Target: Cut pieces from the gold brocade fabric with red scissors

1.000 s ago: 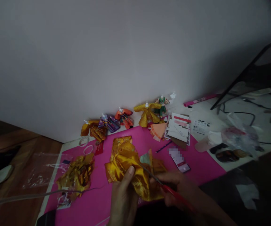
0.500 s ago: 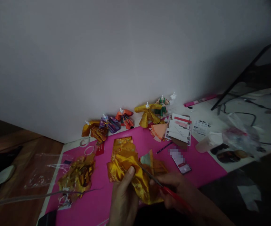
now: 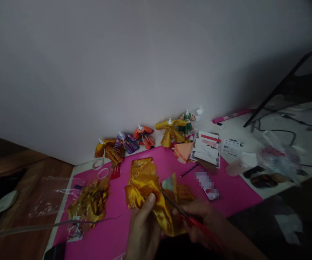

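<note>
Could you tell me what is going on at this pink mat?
The left hand pinches shiny gold fabric above the pink mat, while the right hand holds red-handled scissors with their blades at the cloth. Small dressed forms line the wall behind.

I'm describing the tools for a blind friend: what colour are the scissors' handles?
The scissors' handles are red, in the head view.

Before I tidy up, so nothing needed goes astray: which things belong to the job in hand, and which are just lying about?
Job in hand:
- gold fabric
- red-handled scissors
- probably the gold pile

Apparently just lying about:
- phone
- lidded container
- pink roll
</note>
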Motion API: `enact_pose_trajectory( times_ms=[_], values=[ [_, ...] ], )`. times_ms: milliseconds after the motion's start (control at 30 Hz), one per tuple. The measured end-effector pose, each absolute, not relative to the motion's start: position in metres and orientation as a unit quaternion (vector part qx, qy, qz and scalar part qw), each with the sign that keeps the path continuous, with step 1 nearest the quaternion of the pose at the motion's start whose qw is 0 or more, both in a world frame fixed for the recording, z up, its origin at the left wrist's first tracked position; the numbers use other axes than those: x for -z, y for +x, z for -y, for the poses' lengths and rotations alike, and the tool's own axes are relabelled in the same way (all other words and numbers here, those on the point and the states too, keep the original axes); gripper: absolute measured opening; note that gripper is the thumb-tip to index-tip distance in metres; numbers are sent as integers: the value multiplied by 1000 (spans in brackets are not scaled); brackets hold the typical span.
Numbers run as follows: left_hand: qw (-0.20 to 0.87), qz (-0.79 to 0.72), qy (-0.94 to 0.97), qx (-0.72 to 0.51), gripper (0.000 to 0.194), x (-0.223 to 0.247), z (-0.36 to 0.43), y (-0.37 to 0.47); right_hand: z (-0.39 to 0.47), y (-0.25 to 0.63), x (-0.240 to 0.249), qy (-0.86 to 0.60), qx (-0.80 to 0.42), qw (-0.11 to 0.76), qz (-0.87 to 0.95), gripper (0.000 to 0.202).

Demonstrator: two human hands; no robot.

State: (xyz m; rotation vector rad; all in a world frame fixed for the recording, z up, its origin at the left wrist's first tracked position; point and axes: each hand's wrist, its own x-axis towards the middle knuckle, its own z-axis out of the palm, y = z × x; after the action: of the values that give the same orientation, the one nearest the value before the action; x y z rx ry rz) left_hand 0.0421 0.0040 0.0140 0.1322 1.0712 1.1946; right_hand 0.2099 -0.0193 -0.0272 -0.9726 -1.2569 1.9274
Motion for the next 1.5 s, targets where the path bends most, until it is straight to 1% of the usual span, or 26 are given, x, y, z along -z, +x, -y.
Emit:
enact_pose_trajectory(
  times_ms=[100,267,500,600,733,833,1033,1200,1500],
  values=[
    [695,-475,63,-536,37,-10,-3,39,20,209,31,-374,-738,314,466,45],
    [717,-457,101,-517,25,1,3,30,20,208,32,-372,-756,296,449,43],
    [726,-463,129,-492,25,1,7,28,15,208,19,-362,-739,306,478,29],
    [728,-461,134,-488,27,0,7,29,15,208,16,-363,-743,308,470,30],
    [728,-455,146,-491,21,0,6,30,16,208,17,-368,-739,312,470,33],
    [731,-452,155,-487,20,-1,5,31,16,208,18,-368,-738,310,473,36],
    [728,-455,152,-489,21,-1,6,32,14,206,18,-363,-727,328,482,32],
    [731,-447,154,-492,19,0,7,32,14,205,21,-368,-736,310,476,35],
    [732,-451,143,-491,21,-3,5,33,14,204,19,-364,-728,312,490,25]
  ],
)
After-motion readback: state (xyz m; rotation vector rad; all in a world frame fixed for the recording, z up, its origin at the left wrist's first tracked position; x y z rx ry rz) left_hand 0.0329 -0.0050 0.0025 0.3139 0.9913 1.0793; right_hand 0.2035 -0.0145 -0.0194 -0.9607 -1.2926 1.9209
